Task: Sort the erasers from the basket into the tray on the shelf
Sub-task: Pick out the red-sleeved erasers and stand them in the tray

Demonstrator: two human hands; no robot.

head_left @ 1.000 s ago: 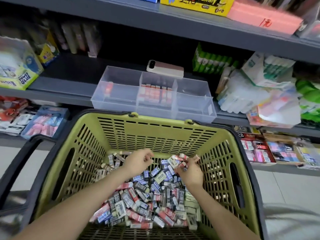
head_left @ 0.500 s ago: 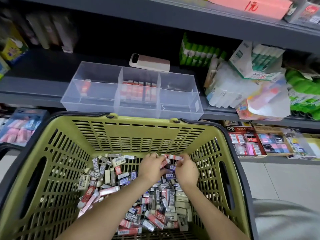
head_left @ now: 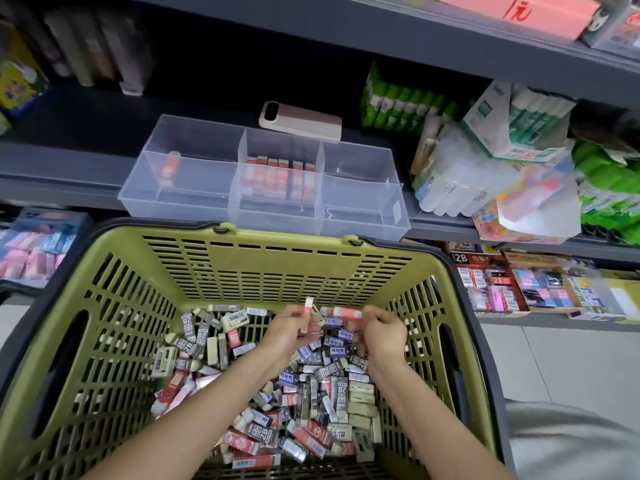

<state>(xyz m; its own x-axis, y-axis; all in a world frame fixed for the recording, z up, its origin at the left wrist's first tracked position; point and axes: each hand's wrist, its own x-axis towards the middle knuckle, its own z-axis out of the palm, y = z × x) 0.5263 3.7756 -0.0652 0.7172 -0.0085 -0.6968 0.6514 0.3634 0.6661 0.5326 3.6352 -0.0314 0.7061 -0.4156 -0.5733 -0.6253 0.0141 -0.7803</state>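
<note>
Noted above the basket (head_left: 277,261) pile: red eraser (head_left: 307,315) pinched upright in left hand (head_left: 285,329), second eraser (head_left: 346,312) gripped level in right hand (head_left: 385,333), both held clear, apparently picked by colour. Bound, by judgement, for tray (head_left: 187,211) on shelf (head_left: 79,161), middle compartment already holding matching red row

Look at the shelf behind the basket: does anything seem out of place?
A phone lies flat on the shelf just behind the clear tray, among stationery stock; it looks like a personal item, not goods.
</note>
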